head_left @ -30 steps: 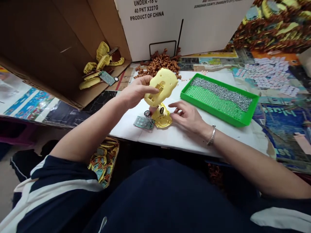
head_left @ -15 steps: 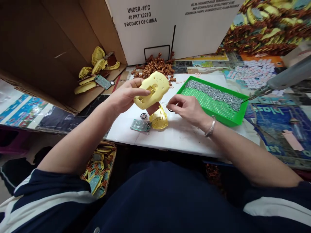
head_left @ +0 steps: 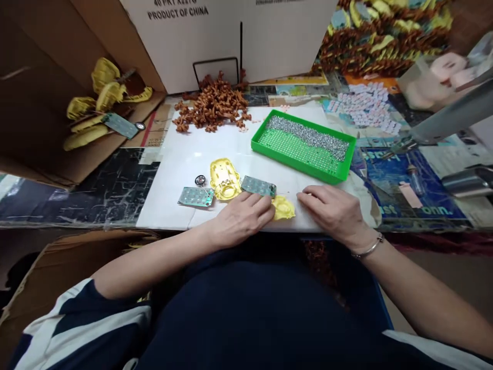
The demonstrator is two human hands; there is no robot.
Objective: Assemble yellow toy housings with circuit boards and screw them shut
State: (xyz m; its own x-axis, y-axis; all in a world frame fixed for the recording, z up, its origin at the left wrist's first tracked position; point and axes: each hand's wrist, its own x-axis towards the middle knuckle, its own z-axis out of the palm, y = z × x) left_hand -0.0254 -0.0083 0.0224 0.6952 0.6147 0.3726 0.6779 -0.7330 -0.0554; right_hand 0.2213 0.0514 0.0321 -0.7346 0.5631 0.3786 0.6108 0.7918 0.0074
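My left hand [head_left: 244, 218] rests at the table's front edge, its fingers curled over the left end of a yellow plastic shell [head_left: 284, 207]. A green circuit board [head_left: 258, 186] lies just beyond those fingers. To the right, apart from the shell, my right hand [head_left: 333, 211] is closed with fingertips pressed together; whatever may be in them is hidden. Left of centre, a second yellow plastic shell [head_left: 225, 177] lies with its hollow side up. Beside it are another green circuit board [head_left: 195, 196] and a small round black speaker [head_left: 200, 180].
A green tray [head_left: 300, 165] of small metal screws stands behind my right hand. Brown plastic parts [head_left: 213, 105] are heaped at the back. An open carton [head_left: 23, 113] with yellow shells is at left. A grey power screwdriver [head_left: 442, 121] reaches in from the right, near pale small pieces [head_left: 364, 105].
The yellow shell held up in my left hand is now down on the table. Both hands have lowered towards the front edge, and the view has shifted right.
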